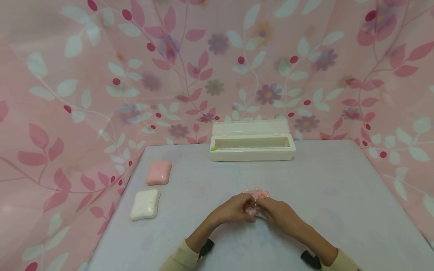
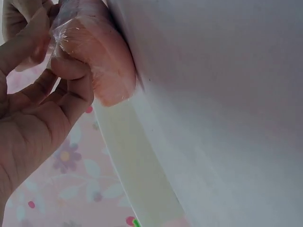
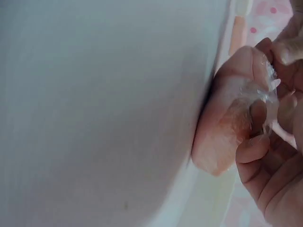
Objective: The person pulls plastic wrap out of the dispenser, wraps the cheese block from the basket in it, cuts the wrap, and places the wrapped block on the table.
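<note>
A pink bar of soap (image 1: pixel 258 194) wrapped in clear cling film (image 3: pixel 258 92) lies on the table in front of me. In the left wrist view, the fingertips of my left hand (image 1: pixel 234 209) pinch bunched film above the soap (image 2: pixel 113 61). From the other side my right hand (image 1: pixel 280 215) also pinches the film, thumb and finger close together in the right wrist view. The hands nearly meet over the bar and hide part of it. Film stretches tight and creased across the soap's rounded side.
A white cling film dispenser (image 1: pixel 252 155) stands at the table's back edge, its lid (image 1: pixel 251 128) raised and a green slider (image 1: pixel 213 148) at its left end. On the left lie an unwrapped-looking pink soap (image 1: pixel 159 172) and a speckled white soap (image 1: pixel 145 204). Floral cloth (image 1: pixel 210 67) hangs behind.
</note>
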Demonstrator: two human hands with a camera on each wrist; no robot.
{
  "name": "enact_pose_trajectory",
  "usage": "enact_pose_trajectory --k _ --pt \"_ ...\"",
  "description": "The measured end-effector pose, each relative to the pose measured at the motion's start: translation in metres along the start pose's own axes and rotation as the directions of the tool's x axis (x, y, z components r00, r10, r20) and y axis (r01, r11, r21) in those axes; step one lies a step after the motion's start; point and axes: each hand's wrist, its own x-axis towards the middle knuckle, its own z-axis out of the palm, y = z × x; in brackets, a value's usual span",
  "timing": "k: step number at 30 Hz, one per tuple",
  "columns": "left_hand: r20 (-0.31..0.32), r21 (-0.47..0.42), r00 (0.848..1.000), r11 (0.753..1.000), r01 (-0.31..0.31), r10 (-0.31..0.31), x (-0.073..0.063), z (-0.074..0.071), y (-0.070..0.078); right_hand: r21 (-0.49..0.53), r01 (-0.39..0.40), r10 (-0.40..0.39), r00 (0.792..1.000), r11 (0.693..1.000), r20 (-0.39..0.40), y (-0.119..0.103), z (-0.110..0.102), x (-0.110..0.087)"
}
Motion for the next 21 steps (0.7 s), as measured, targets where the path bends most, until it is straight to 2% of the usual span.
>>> enact_pose_trajectory --k 3,6,8,10,12,14,17,19,20,21 --pt "-0.023 0.072 0.999 0.997 -0.036 0.038 0.001 0.003 0.0 0.085 -0.117 0.117 0.993 0.99 0.001 0.0 0.002 0.003" --pt "-0.058 0.151 0.997 0.988 -0.033 0.042 0.002 0.005 0.001 0.094 -0.123 0.126 0.992 0.988 -0.02 0.0 0.004 0.006" --pt "-0.073 0.177 0.997 0.984 -0.02 0.034 0.003 0.006 0.002 0.048 -0.06 0.062 0.997 0.997 -0.042 0.003 0.005 0.008" --pt "-0.078 0.211 0.996 0.977 -0.023 0.04 0.004 0.007 0.002 -0.013 0.043 -0.044 0.997 0.999 -0.07 0.006 0.005 0.01" --pt "-0.077 0.28 0.995 0.959 -0.04 0.064 0.004 0.007 0.002 -0.082 0.168 -0.175 0.981 0.982 -0.083 0.009 0.003 0.011" --pt "-0.085 0.389 0.99 0.919 -0.068 0.109 0.004 0.009 0.001 -0.135 0.284 -0.296 0.952 0.949 -0.075 0.013 0.001 0.013" --pt "-0.095 0.566 0.978 0.819 -0.101 0.186 0.002 0.011 0.0 -0.193 0.388 -0.399 0.917 0.901 -0.019 0.016 -0.003 0.014" --pt "-0.098 0.66 0.97 0.744 -0.104 0.223 0.0 0.012 -0.001 -0.221 0.406 -0.409 0.912 0.887 0.034 0.018 -0.005 0.013" --pt "-0.093 0.695 0.969 0.712 -0.102 0.229 -0.001 0.013 -0.001 -0.224 0.399 -0.395 0.916 0.889 0.063 0.019 -0.006 0.013" --pt "-0.087 0.714 0.971 0.694 -0.096 0.224 -0.002 0.013 -0.003 -0.221 0.385 -0.374 0.923 0.896 0.091 0.02 -0.007 0.012"
